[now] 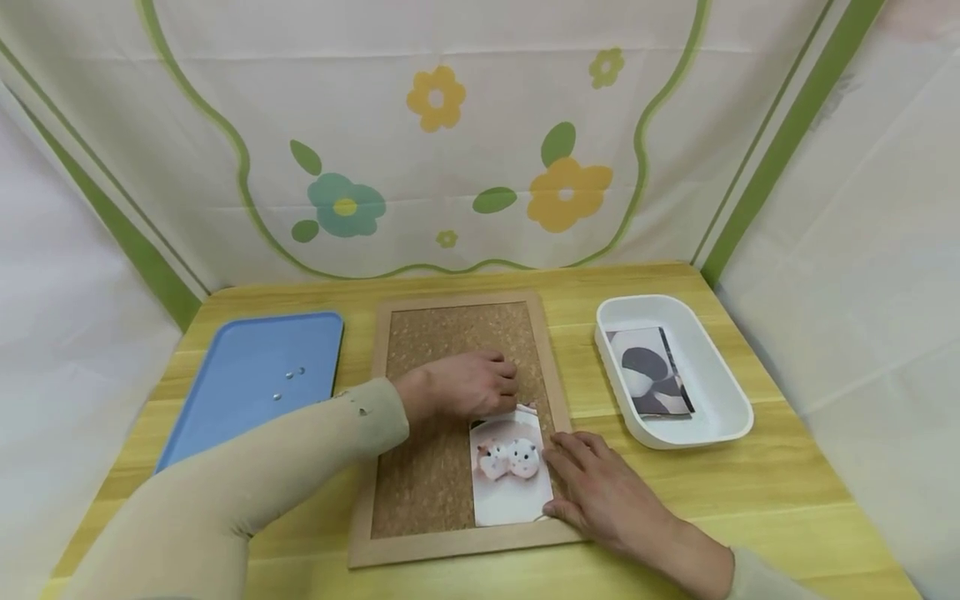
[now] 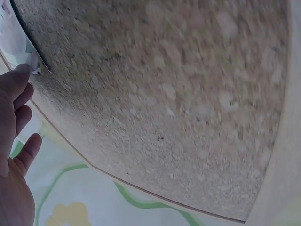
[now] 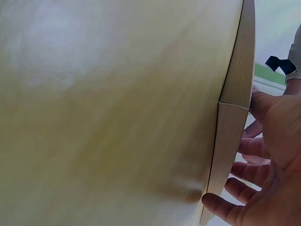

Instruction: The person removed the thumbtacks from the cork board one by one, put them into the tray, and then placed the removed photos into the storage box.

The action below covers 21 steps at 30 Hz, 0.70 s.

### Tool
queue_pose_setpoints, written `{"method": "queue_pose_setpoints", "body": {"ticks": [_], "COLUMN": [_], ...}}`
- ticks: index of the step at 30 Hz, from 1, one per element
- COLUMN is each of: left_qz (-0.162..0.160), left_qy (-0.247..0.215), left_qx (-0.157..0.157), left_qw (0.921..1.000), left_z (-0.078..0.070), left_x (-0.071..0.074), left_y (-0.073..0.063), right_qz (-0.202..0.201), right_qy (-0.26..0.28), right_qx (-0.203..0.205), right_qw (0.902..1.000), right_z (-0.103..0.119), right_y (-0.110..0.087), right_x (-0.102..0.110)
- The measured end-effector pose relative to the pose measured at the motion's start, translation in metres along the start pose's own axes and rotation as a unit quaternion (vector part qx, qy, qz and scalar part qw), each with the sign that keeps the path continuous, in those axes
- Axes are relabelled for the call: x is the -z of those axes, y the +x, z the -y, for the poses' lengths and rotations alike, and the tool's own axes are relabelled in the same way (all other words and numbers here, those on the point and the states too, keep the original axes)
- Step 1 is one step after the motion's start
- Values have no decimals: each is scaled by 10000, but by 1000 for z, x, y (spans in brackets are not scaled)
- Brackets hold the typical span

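Observation:
A photo card showing two small white spotted figures lies at the lower right of the wood-framed cork board. My left hand is over the card's top edge, fingers bent. In the left wrist view a digit of the left hand touches the card's corner; whether it pinches something small there is hidden. My right hand rests along the board's right frame, thumb near the card's lower right corner. In the right wrist view the right hand's fingers spread along the frame's outer side.
A blue tray at the left bears several small silvery round pieces. At the right stands a white bin with photo cards in it. A floral curtain closes off the back of the wooden table.

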<state>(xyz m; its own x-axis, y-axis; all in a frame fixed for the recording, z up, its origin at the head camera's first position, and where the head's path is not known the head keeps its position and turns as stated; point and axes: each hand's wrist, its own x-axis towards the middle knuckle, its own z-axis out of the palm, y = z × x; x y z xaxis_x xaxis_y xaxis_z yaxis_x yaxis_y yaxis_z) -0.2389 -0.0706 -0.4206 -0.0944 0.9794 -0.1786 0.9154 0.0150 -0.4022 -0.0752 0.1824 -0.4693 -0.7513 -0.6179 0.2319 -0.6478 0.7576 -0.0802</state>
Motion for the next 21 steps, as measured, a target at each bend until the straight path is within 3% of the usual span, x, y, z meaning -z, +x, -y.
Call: {"method": "queue_pose_setpoints", "body": {"ticks": [7, 21], "left_qz": [31, 175], "left_qy": [58, -17], "left_qx": [-172, -184], "left_qw": [9998, 9997], "left_z": [2, 3], "left_x": [1, 3], "left_y": [2, 8], "right_qz": [-45, -92], "right_qy": [17, 46], "right_qx": [9, 14], "right_qw": [10000, 9999], "right_z": [-1, -1], "right_y": [0, 0], "right_x": [-1, -2]}}
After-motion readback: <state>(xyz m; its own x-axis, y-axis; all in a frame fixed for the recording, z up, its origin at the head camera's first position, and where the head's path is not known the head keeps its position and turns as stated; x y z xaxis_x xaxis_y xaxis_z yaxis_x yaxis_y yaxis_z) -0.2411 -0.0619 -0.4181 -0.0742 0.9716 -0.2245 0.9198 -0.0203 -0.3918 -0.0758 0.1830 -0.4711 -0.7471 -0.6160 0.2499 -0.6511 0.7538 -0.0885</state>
